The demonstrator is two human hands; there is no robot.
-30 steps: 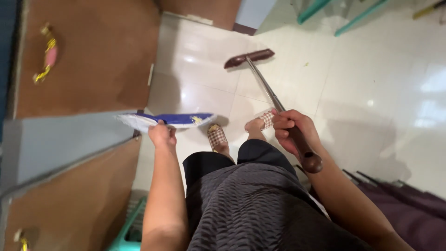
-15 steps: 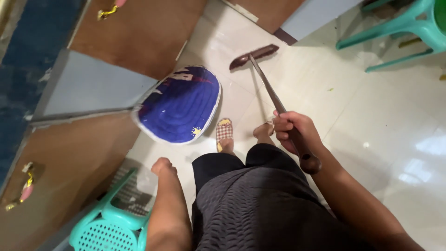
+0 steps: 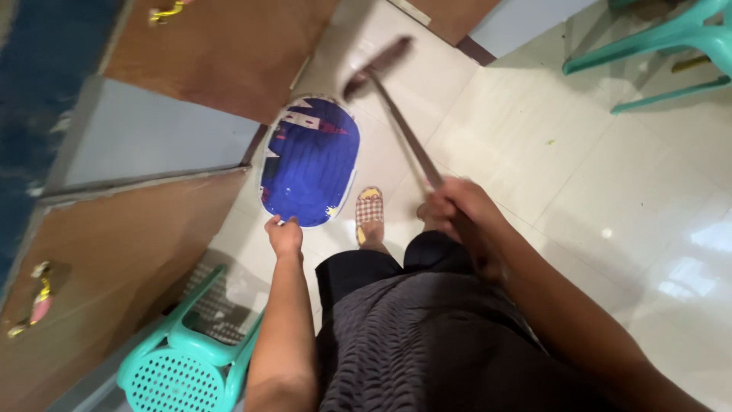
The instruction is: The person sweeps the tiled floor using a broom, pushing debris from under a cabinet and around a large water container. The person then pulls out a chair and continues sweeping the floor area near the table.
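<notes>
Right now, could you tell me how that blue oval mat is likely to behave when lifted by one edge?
Held at its edge by the left hand, the blue oval mat stays fairly flat, so it is probably light and semi-stiff. Its stitched ridges suggest it may bend rather than flop.

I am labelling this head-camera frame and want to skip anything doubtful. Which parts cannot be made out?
- Broom head: motion blur, bristles unclear.
- Right hand: blurred, so its grip on the broom handle is indistinct.
- Right foot: mostly hidden behind the right hand.
- Left hand: fingers hidden at the edge of the blue oval mat.
- Green stool: cut off by the bottom edge.
</notes>
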